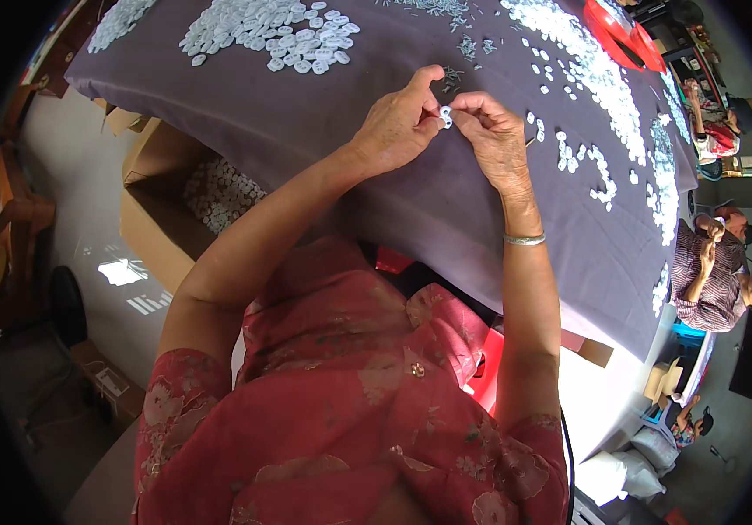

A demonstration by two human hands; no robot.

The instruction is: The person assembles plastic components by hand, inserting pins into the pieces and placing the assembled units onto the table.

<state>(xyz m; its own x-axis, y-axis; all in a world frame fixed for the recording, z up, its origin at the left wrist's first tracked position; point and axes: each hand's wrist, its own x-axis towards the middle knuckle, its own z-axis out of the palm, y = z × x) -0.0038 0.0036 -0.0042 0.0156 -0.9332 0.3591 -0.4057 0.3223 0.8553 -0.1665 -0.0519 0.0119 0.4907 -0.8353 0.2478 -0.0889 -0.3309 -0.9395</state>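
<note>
A small white plastic piece (pixel 446 117) with dark openings is held up between my two hands, above the grey tablecloth. My left hand (pixel 396 128) pinches its left side between thumb and fingers, with the index finger raised. From the other side, my right hand (pixel 496 144) closes thumb and forefinger on the piece's right edge; whether a smaller part is in that pinch is hidden. Just beyond the fingertips lie small grey screw-like pins (pixel 452 79). Loose white pieces (pixel 539 131) of similar size are scattered right of my right hand.
A heap of white oval pieces (pixel 262 35) lies at the far left, a long spread of white pieces (pixel 599 83) at the right. A red basin (pixel 625 39) stands at the far right. Below the table's left edge, a cardboard box (pixel 153 223) holds white pieces. Several people sit at right.
</note>
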